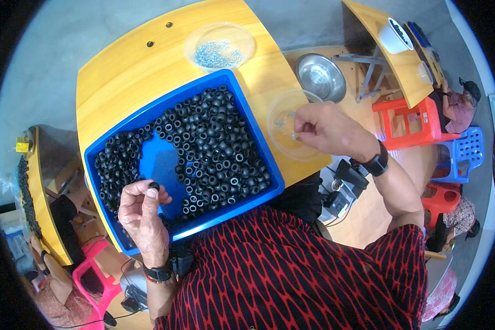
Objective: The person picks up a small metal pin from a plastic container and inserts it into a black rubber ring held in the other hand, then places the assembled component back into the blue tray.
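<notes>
Left hand (143, 212) pinches one black rubber ring (154, 186) betw. thumb & fingertips, hole axis tilted up, over the blue tray (203, 88) nr the tabletop's (121, 66) front-left corner, while right hand (327, 129) grips a tiny metal screw (295, 134) in the clear dish (291, 132) at the right edge.

Between my left thumb and fingertips I pinch one small black rubber ring (154, 186), raised just above the near left corner of the blue tray (258, 144), in the lower left of the frame. The tray lies tilted across the frame's middle, filled with a loose heap of identical black rings (214, 146). My right fingertips pinch a tiny metal piece (295, 134) over the clear plastic dish (283, 144) right of centre.
</notes>
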